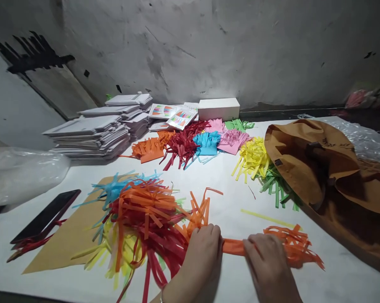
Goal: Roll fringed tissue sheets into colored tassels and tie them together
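Near the front of the table, both hands grip an orange paper tassel [233,247] along its flat middle band. My left hand [205,248] is closed around the left part, with cut strips fanning out beyond the knuckles. On the right part, my right hand [267,256] is closed too, and its fringe spreads out to the right. Fingertips of both hands are mostly hidden. Just left of my left hand lies a heap of red tassels [158,229] with orange strips on top, plus blue tassels [114,189] and yellow ones [123,244].
Behind are folded fringe bundles in orange [150,149], dark red, blue [207,143], pink and yellow [254,155]. White packets [89,132] stand stacked at back left, beside a white box [219,109]. A phone [46,216] lies left; brown fabric [316,168] covers the right.
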A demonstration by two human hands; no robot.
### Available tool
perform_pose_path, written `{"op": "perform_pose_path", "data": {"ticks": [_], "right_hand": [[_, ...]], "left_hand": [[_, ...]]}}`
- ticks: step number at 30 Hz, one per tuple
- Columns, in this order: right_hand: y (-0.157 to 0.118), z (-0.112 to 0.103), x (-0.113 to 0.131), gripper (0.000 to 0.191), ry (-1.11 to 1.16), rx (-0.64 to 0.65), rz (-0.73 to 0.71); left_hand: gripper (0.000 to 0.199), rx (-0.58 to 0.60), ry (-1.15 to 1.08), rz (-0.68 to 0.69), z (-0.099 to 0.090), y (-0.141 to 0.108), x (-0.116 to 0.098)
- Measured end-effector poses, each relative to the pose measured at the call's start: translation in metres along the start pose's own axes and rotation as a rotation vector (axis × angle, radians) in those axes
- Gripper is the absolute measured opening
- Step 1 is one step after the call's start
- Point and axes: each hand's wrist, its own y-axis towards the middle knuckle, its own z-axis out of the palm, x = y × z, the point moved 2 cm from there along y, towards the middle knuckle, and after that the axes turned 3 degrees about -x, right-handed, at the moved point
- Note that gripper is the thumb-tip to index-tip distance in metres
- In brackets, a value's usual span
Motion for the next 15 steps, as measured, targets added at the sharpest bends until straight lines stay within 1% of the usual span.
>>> {"op": "perform_pose_path", "data": {"ticks": [2, 5, 7, 9, 11, 12, 13, 15], "right_hand": [[0.003, 0.004, 0.008, 0.032, 0.149, 0.029, -0.089], [0.009, 0.010, 0.014, 0.036, 0.186, 0.100, -0.096], [0.012, 0.009, 0.014, 0.034, 0.204, 0.123, -0.072], [0.012, 0.005, 0.014, 0.030, 0.255, 0.118, -0.045], [0.009, 0.000, 0.016, 0.025, 0.310, 0.127, -0.033], [0.006, -0.002, 0.017, 0.022, 0.318, 0.137, -0.037], [0.004, -0.003, 0.019, 0.023, 0.311, 0.143, -0.050], [-0.001, -0.003, 0.022, 0.032, 0.268, 0.147, -0.078]], "left_hand": [[0.020, -0.020, -0.013, 0.014, 0.003, 0.000, 0.001], [0.021, -0.074, -0.060, 0.049, 0.001, -0.002, 0.004], [0.021, -0.143, -0.106, 0.149, -0.004, -0.007, 0.005], [0.026, -0.206, -0.142, 0.301, -0.008, -0.014, 0.004], [0.017, -0.253, -0.154, 0.424, -0.007, -0.022, 0.003], [0.011, -0.271, -0.155, 0.453, -0.005, -0.026, 0.002], [0.009, -0.287, -0.158, 0.461, -0.002, -0.030, 0.002], [0.011, -0.301, -0.179, 0.443, 0.004, -0.038, 0.002]]}}
